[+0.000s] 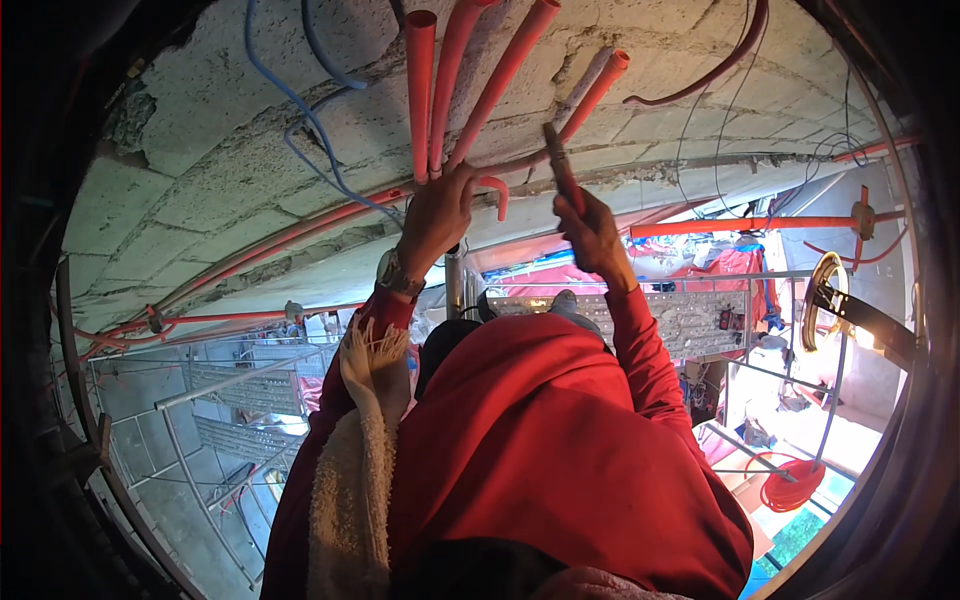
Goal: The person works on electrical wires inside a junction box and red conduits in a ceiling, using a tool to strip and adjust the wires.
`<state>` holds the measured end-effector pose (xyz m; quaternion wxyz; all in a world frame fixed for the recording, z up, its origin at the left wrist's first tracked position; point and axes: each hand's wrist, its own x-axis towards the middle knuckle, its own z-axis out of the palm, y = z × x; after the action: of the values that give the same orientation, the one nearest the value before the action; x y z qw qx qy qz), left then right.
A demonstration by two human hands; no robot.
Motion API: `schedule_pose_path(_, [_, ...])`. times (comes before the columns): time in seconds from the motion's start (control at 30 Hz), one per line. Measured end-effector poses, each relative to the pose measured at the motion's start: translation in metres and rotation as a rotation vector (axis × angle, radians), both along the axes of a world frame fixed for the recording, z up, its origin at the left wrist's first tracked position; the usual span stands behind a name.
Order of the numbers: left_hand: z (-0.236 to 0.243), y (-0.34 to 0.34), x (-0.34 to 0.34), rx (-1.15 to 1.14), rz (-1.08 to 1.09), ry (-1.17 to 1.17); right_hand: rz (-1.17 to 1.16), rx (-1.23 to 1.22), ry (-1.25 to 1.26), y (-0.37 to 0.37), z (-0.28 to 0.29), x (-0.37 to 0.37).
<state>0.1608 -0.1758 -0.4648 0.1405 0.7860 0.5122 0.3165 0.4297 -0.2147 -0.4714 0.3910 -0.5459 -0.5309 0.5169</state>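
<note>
Right hand [592, 235] grips a tool [563, 172]; whether left hand [438, 213] grips red pipes [421, 95] is hidden.

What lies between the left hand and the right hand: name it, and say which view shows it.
In the head view, a bent red pipe end shows between the left hand and the right hand, nearer the left.

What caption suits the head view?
Left hand at orange-red pipes, right hand gripping a slim tool, before a block wall.
</note>
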Motion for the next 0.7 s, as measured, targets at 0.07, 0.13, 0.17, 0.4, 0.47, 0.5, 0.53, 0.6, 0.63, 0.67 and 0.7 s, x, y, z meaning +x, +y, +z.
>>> schedule_pose_path(0.07, [-0.009,-0.003,-0.011,-0.193,0.004,-0.088,-0.015,0.028,-0.022,0.002,-0.003,0.015])
schedule_pose_path(0.13, [-0.011,-0.006,-0.013,-0.167,-0.02,-0.116,-0.009,0.027,-0.058,0.001,-0.006,0.02])
schedule_pose_path(0.17, [-0.008,-0.006,-0.012,-0.162,-0.039,-0.15,-0.02,0.018,-0.026,0.0,-0.007,0.02])
schedule_pose_path(0.4, [-0.023,-0.011,-0.006,-0.09,0.157,0.045,-0.051,0.064,-0.044,-0.003,-0.017,0.028])
schedule_pose_path(0.47, [-0.026,-0.014,-0.008,-0.174,0.202,0.089,-0.118,0.036,-0.002,-0.005,-0.016,0.03])
schedule_pose_path(0.5, [-0.028,-0.014,-0.01,-0.255,0.246,0.13,-0.186,0.01,0.038,-0.006,-0.015,0.031])
schedule_pose_path(0.53, [-0.031,-0.014,-0.016,-0.257,0.247,0.132,-0.236,0.037,0.022,-0.007,-0.012,0.034])
schedule_pose_path(0.6, [-0.038,-0.011,-0.026,-0.323,0.176,-0.031,-0.222,0.066,-0.058,-0.007,-0.015,0.048])
schedule_pose_path(0.63, [-0.042,-0.011,-0.028,-0.257,0.122,-0.185,-0.224,0.049,-0.034,-0.008,-0.014,0.051])
schedule_pose_path(0.67, [-0.047,-0.008,-0.031,-0.258,0.123,-0.185,-0.224,0.048,-0.034,-0.01,-0.014,0.052])
schedule_pose_path(0.7, [-0.051,-0.003,-0.033,-0.354,0.066,-0.259,-0.233,0.032,0.012,-0.012,-0.013,0.052])
